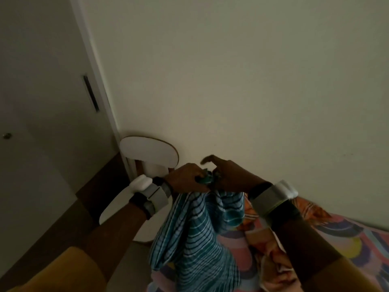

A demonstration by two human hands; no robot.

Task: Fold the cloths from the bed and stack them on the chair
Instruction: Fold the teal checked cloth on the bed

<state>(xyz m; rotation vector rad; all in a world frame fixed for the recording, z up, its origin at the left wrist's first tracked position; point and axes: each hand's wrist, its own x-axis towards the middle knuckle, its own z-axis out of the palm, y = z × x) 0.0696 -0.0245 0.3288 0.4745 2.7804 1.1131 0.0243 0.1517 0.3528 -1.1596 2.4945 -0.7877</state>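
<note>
Head view: left hand [185, 175], right hand [230, 178] raised together, fingers [195, 171] pinching striped cloth [195, 239] top edge.

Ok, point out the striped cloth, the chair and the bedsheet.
striped blue cloth [195, 239], head view, on its hanging middle folds.
white chair [147, 152], head view, on the backrest.
patterned bedsheet [347, 239], head view, on a bare patch near the right edge.

A single wide-angle camera worn on the person's head looks forward and down, close behind the left hand [185, 175] and right hand [231, 175], facing a pale wall [252, 81]; a white chair [149, 152] ahead at left, the bed [347, 239] lower right.
</note>
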